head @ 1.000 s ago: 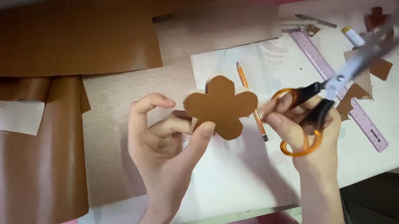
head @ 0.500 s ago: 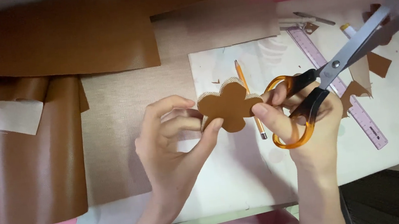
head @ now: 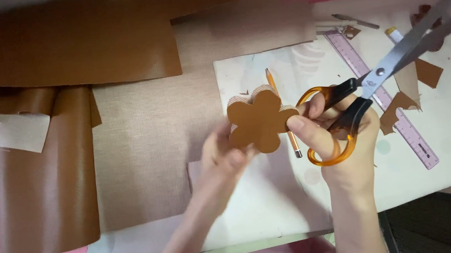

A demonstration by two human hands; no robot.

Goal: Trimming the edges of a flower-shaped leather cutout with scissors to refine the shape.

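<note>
A brown flower-shaped cutout (head: 258, 122) of leather-like sheet is held up over the table between both hands. My left hand (head: 223, 157) pinches its lower left edge from below. My right hand (head: 339, 142) touches the cutout's right edge with its fingertips while its fingers sit in the orange loops of a pair of scissors (head: 377, 80). The scissor blades point up and to the right, slightly apart, away from the cutout. A pencil (head: 282, 112) lies on the white sheet under the cutout.
A large brown leather-like sheet (head: 77, 47) lies at the back left, its end rolled over on the left (head: 41, 179). A beige fabric (head: 149, 145) covers the middle. On the right lie a purple ruler (head: 384, 98), brown offcuts (head: 416, 81) and pens (head: 354, 21).
The cutout has turned and moved slightly right between my hands. My left hand dropped lower and now grips it from beneath. The scissors stayed in my right hand, blades raised.
</note>
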